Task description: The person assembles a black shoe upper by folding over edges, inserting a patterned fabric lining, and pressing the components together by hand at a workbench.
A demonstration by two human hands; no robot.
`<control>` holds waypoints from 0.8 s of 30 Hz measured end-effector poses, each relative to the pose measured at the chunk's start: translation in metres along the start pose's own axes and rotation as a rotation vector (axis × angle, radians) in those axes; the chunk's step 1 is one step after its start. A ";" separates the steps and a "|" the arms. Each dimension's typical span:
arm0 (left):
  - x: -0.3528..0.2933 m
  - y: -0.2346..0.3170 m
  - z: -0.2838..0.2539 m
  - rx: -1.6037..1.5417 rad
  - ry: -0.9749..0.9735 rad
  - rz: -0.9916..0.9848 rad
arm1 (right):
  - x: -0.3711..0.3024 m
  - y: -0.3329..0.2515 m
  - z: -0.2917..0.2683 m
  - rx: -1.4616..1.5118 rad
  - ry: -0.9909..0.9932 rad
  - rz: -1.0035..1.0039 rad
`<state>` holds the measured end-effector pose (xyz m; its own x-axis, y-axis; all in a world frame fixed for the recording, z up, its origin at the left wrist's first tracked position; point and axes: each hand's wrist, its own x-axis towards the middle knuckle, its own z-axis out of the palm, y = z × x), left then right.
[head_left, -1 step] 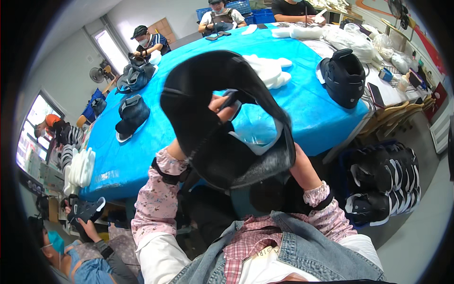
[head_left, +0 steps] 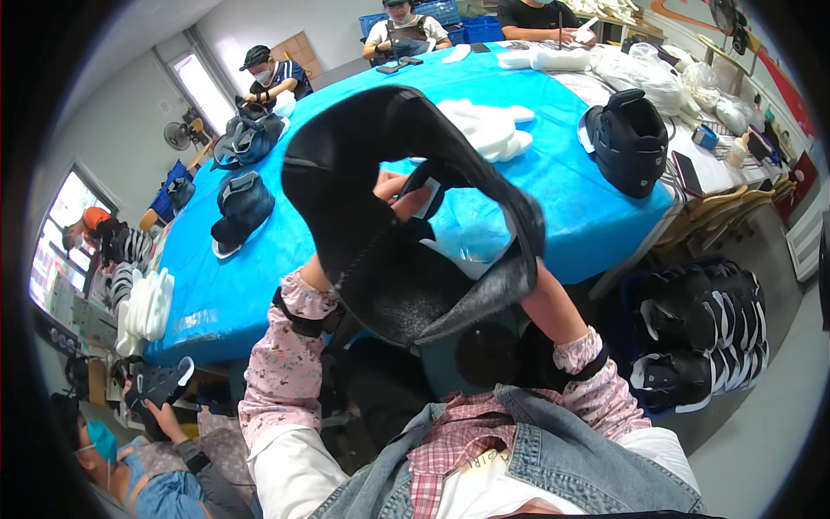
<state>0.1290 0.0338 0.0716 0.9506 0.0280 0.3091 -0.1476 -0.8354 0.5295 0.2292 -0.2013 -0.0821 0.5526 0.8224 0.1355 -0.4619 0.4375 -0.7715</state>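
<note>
A large black padded piece [head_left: 337, 182], boot-like with a wide opening, is held up in front of me above the near table edge. My left hand [head_left: 399, 195] reaches behind it. Its bent fingers show through the opening, closed on a dark flap of the piece. My right hand [head_left: 538, 278] goes behind the right rim; its fingers are hidden. Beyond the piece lies a pile of white padded shapes [head_left: 484, 125]. A similar black piece [head_left: 244, 206] with a white edge rests to the left, and a finished-looking black one with a strap [head_left: 629, 143] stands upright to the right.
A blue sheet [head_left: 337, 112] covers the table. More dark pieces [head_left: 251, 134] and stacked white shapes [head_left: 144, 307] lie along its left side. At lower right, a bin [head_left: 629, 290] holds several black pieces with white edges. Co-workers sit around, one close at lower left [head_left: 164, 467].
The black piece has turned and tilted slightly, its upper part shifting left and its right rim rising. The fingers of my left hand have moved a little with it.
</note>
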 end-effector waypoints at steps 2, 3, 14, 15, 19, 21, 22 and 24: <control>-0.010 0.005 -0.007 0.058 -0.013 0.127 | 0.004 -0.005 0.012 0.470 -0.120 -0.050; -0.013 0.009 -0.009 0.116 -0.029 0.259 | 0.005 -0.012 0.016 0.470 -0.120 -0.043; -0.053 -0.013 -0.001 -0.119 0.198 -0.052 | 0.013 -0.027 0.075 0.773 -0.382 -0.129; -0.059 -0.023 0.016 -0.014 0.203 -0.020 | 0.012 -0.025 0.087 0.855 -0.422 -0.126; -0.072 -0.056 0.100 0.379 0.217 0.154 | 0.013 -0.012 0.083 0.736 -0.366 -0.081; -0.075 -0.057 0.119 0.508 0.251 0.226 | 0.009 -0.020 0.086 0.677 -0.337 -0.094; -0.076 -0.064 0.117 0.539 0.290 0.248 | 0.006 -0.027 0.089 0.618 -0.279 -0.121; -0.081 -0.075 0.094 0.534 0.406 0.263 | 0.003 -0.038 0.093 0.534 -0.200 -0.190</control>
<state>0.0891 0.0426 -0.0677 0.7100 -0.0960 0.6976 -0.1057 -0.9940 -0.0292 0.1839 -0.1814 0.0050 0.5425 0.7416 0.3947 -0.6808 0.6633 -0.3106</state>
